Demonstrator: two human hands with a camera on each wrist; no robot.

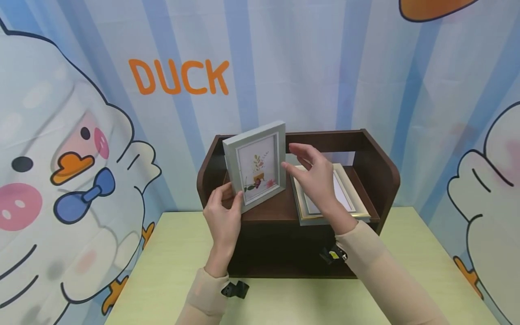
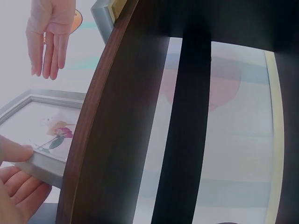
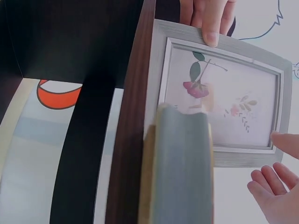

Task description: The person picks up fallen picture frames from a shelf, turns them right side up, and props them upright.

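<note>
Head: grey pic frame (image 1: pixel 257 169) is held upright, angled, over dk brown shelf (image 1: pixel 276 210), lower L corner pinched by L hand (image 1: pixel 223 216); R hand (image 1: pixel 314 176) is held parted by opp. edge, contact can't be told. Gold-edged frames (image 1: pixel 343 193) are stacked flat, R.

L wrist: pic frame's partly hidden by shelf.

R wrist: ribbed border's shown, partly blocked by stack's bluish edge.

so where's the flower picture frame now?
Head view, centre: the flower picture frame is in the left hand, at the left half of the brown shelf, right hand beside its right edge.
</note>
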